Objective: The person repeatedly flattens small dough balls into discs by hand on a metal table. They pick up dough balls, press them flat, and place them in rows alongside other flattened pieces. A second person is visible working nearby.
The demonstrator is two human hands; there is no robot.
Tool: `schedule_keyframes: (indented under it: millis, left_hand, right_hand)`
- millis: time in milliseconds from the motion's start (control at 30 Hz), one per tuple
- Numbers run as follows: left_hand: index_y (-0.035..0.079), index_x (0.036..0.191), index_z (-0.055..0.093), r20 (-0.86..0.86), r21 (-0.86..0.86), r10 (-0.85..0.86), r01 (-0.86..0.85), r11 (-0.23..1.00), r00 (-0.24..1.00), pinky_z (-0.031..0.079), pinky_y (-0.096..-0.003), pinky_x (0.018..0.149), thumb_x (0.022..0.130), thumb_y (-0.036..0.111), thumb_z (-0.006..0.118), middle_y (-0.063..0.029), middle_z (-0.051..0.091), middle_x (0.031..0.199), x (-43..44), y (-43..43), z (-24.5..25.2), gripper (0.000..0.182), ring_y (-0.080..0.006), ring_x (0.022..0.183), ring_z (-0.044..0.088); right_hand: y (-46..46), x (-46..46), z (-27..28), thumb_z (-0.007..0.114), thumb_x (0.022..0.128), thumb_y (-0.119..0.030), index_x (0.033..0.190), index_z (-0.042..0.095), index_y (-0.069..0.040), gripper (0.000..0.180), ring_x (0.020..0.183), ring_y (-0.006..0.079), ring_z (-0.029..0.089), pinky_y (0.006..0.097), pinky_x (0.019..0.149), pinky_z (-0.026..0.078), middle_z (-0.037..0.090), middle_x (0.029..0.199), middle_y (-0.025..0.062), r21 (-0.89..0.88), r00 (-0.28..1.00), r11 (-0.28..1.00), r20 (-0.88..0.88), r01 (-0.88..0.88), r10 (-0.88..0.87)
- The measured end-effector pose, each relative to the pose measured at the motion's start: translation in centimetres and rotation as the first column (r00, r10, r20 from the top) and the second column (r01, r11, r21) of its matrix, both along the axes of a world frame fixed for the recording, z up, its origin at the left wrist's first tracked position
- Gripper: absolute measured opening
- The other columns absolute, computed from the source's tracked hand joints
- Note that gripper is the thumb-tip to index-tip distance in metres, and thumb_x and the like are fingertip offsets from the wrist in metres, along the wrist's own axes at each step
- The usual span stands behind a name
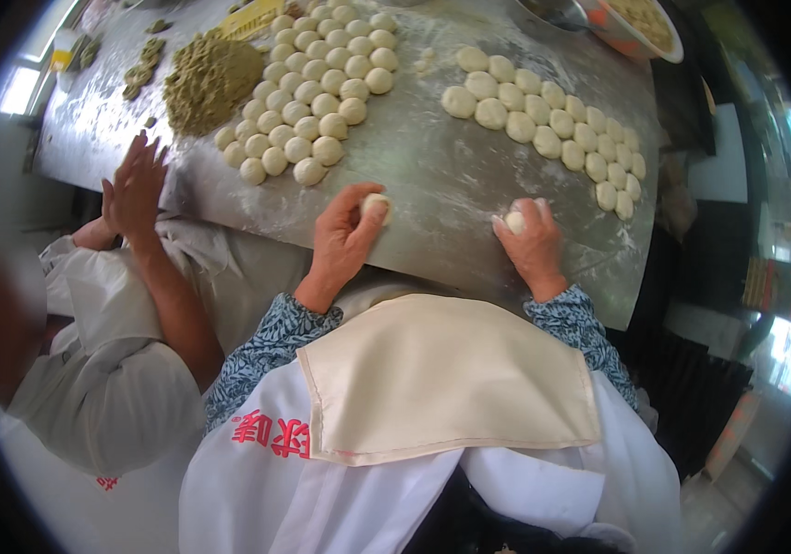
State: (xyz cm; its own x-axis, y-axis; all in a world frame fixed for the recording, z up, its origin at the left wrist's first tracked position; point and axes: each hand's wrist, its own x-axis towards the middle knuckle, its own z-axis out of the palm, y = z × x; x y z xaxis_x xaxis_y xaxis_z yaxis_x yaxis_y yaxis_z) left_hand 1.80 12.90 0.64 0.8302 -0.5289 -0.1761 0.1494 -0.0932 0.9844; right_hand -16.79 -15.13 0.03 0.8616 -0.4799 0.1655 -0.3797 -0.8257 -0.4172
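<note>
My left hand [348,232] is closed around a dough ball [376,206], part of which shows between thumb and fingers, over the near edge of the metal table. To the right, my right hand [531,234] has its fingers curled about another small dough ball [514,221]. Beyond my left hand lie many round dough balls [296,113] in close rows. A second group of dough pieces [537,109], flatter in look, runs in slanting rows beyond and to the right of my right hand. Bare tabletop separates my two hands.
A floured metal table [423,173] spans the view. On it are a greenish-brown mound of filling or dough [208,79], a yellow plastic basket [251,19] and a bowl of pale filling [672,48] at the far right. At left, a co-worker's hands [137,187] meet near the table edge.
</note>
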Motion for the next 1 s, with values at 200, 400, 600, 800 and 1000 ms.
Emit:
schedule_keyframes:
  millis: [200, 400, 600, 800, 1000]
  left_hand:
    - [0.010, 0.120, 0.067, 0.660, 0.301, -0.363, 0.211, 0.930, 0.658, 0.059, -0.0429, 0.075, 0.093, 0.035, 0.090, -0.0110, 0.066, 0.110, -1.2, -7.6, -0.6, 0.043, -0.0320, 0.087, 0.069]
    - [0.011, 0.130, 0.066, 0.653, 0.529, -0.508, 0.142, 0.837, 0.561, 0.057, -0.0514, 0.090, 0.093, 0.049, 0.087, -0.0147, 0.065, 0.127, -2.0, -8.5, 0.7, 0.057, -0.0372, 0.115, 0.067]
    - [0.011, 0.155, 0.060, 0.770, 0.593, -0.586, 0.056, 0.803, 0.252, 0.032, -0.0655, 0.125, 0.103, 0.053, 0.071, -0.0136, 0.051, 0.167, -2.7, -10.7, 0.8, 0.068, -0.0395, 0.157, 0.042]
    - [0.012, 0.167, 0.050, 0.683, 0.701, -0.692, 0.058, 0.711, 0.235, 0.018, -0.0706, 0.132, 0.110, 0.051, 0.061, -0.0127, 0.043, 0.177, -3.2, -11.9, -1.0, 0.069, -0.0402, 0.167, 0.029]
    - [0.005, 0.160, 0.054, 0.660, 0.453, -0.498, 0.231, 0.861, 0.562, 0.036, -0.0588, 0.126, 0.107, 0.042, 0.069, -0.0216, 0.054, 0.165, -1.9, -10.8, 0.5, 0.067, -0.0433, 0.153, 0.048]
  right_hand:
    - [-1.6, -7.3, 0.7, 0.089, 0.089, -0.034, 0.119, 0.061, -0.007, 0.049, 0.103, 0.0427, 0.065, 0.0538, 0.084, 0.057, 0.061, 0.117, 0.0181, -0.108, 0.975, 0.970, 0.000, 0.219, -0.220]
    - [-1.0, -7.8, 2.6, 0.086, 0.092, -0.043, 0.146, 0.059, -0.008, 0.070, 0.125, 0.0395, 0.062, 0.0535, 0.101, 0.054, 0.062, 0.136, 0.0171, -0.204, 0.990, 0.969, 0.007, 0.141, -0.143]
    - [-1.8, -5.6, 2.1, 0.078, 0.097, -0.054, 0.165, 0.048, -0.007, 0.087, 0.161, 0.0359, 0.040, 0.0646, 0.129, 0.032, 0.046, 0.171, 0.0137, -0.231, 0.994, 0.973, -0.111, -0.006, -0.020]
    - [-2.1, -5.6, -0.6, 0.074, 0.100, -0.052, 0.171, 0.040, -0.008, 0.089, 0.169, 0.0330, 0.028, 0.0713, 0.133, 0.019, 0.035, 0.181, 0.0101, -0.201, 0.977, 0.979, -0.212, -0.020, -0.024]
    - [-4.3, -6.5, 0.8, 0.068, 0.106, -0.036, 0.162, 0.055, -0.006, 0.065, 0.157, 0.0356, 0.046, 0.0565, 0.128, 0.037, 0.053, 0.168, 0.0146, 0.081, 0.979, 0.997, 0.203, 0.002, -0.018]
